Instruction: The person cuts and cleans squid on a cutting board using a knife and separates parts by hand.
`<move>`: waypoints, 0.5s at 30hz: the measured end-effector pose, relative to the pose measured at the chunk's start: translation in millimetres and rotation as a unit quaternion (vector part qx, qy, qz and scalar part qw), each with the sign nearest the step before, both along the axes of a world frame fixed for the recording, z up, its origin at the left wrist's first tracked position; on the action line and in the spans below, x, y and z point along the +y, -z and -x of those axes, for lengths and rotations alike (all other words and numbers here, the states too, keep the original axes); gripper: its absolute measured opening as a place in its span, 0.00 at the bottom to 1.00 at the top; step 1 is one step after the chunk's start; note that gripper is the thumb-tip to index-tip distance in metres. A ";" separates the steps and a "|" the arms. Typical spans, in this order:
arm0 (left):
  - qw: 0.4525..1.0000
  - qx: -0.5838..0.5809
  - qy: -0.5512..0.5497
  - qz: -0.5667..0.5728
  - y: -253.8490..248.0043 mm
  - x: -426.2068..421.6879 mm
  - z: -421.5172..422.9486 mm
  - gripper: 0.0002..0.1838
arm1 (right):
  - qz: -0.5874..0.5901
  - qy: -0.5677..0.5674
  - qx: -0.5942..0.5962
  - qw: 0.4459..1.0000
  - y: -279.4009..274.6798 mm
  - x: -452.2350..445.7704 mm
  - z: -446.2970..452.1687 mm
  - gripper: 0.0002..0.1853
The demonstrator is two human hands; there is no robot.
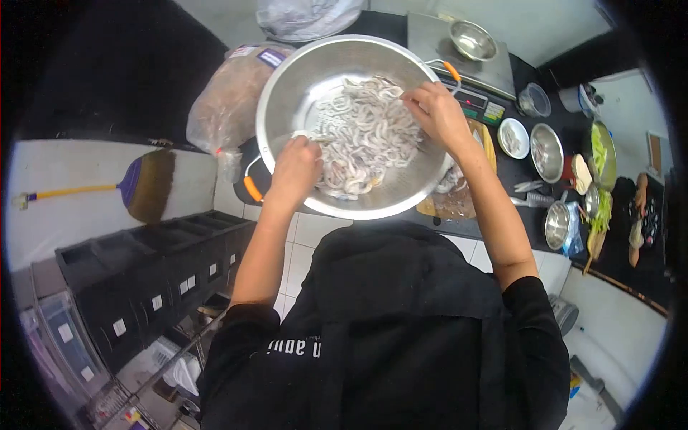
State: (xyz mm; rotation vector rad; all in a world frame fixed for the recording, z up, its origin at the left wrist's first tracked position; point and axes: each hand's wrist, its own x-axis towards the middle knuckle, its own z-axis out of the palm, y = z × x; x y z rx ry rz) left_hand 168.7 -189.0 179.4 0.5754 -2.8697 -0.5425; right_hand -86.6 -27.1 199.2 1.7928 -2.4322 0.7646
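Observation:
A large steel basin (412,179) with orange-sleeved handles holds a heap of pale, greyish-white strips and rings (365,132). At the heap's left edge is my left hand (297,166), fingers curled down over the pieces; its fingertips are hidden. Over the right part of the basin, my right hand (433,115) has thumb and fingers pinched together at the heap's upper right edge. What lies between those fingertips is too small to make out.
A filled plastic bag (229,107) leans left of the basin. Behind stands a scale (473,100) with a steel bowl (473,41). A cutting board (448,204), a white bowl (513,138), a steel bowl (547,153) and a knife (534,199) lie right.

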 end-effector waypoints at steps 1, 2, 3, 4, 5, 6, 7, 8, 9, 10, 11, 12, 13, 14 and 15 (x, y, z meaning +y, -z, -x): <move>1.000 0.019 -0.004 0.015 -0.5 3.5 4.4 0.06 | 0.038 0.018 -0.030 0.999 -0.4 14.6 0.4 0.08; 1.000 0.020 0.006 0.013 -2.0 8.6 10.6 0.06 | 0.076 0.036 -0.059 0.995 -1.1 29.2 1.1 0.09; 0.999 0.046 0.024 0.007 -4.3 13.9 18.4 0.06 | 0.071 0.059 -0.065 0.994 1.4 45.6 4.3 0.09; 0.997 0.071 0.042 0.000 -5.1 19.9 26.0 0.07 | 0.071 0.069 -0.063 0.993 5.3 63.0 7.5 0.09; 0.995 0.082 0.061 -0.011 -1.7 26.9 34.6 0.09 | 0.078 0.105 -0.079 0.988 9.5 81.0 10.9 0.09; 0.994 0.082 0.071 -0.012 2.1 35.6 42.5 0.09 | 0.086 0.142 -0.095 0.982 13.8 99.6 12.9 0.10; 0.992 0.070 0.107 -0.012 6.1 44.3 50.2 0.09 | 0.082 0.175 -0.093 0.977 17.3 117.8 13.6 0.11; 0.988 0.058 0.143 -0.011 10.7 53.2 56.5 0.09 | 0.083 0.186 -0.092 0.975 27.9 138.6 15.0 0.11; 0.988 0.019 0.153 0.000 16.7 61.4 60.2 0.08 | 0.059 0.218 -0.052 0.973 43.6 160.0 16.8 0.11; 0.987 0.021 0.160 0.003 21.5 68.5 64.4 0.08 | 0.036 0.247 -0.012 0.968 58.6 180.2 19.0 0.11; 0.985 -0.028 0.166 0.044 25.7 74.6 67.8 0.07 | 0.040 0.252 -0.010 0.967 72.3 200.8 21.3 0.11; 0.979 -0.078 0.166 0.085 30.4 78.7 68.6 0.08 | -0.027 0.255 -0.017 0.967 86.3 221.3 23.1 0.11; 0.979 -0.078 0.166 0.090 38.6 79.2 66.1 0.08 | -0.094 0.254 -0.024 0.962 95.8 236.7 24.6 0.11; 0.973 -0.079 0.180 0.119 48.0 78.3 62.5 0.08 | -0.089 0.254 -0.024 0.963 100.3 248.1 25.2 0.11; 0.966 -0.081 0.195 0.148 51.1 79.0 60.1 0.09 | -0.111 0.262 -0.026 0.958 103.7 259.8 24.6 0.11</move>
